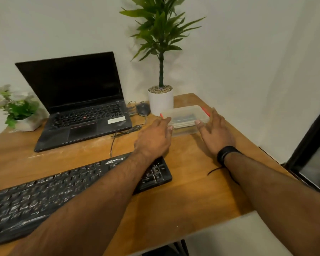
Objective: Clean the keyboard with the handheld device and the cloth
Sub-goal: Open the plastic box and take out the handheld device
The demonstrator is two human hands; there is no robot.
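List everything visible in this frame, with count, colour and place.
keyboard: 1, black, dusty, desk front left
laptop: 1, black, open, screen dark, back left
mouse: 1, dark, right of laptop
plastic box: 1, clear, red clips, back right
tall plant: 1, green, white pot, behind box
small plant: 1, green-white, far left
desk: 1, wooden
left hand: at box's left end
right hand: at box's right end, black wristband
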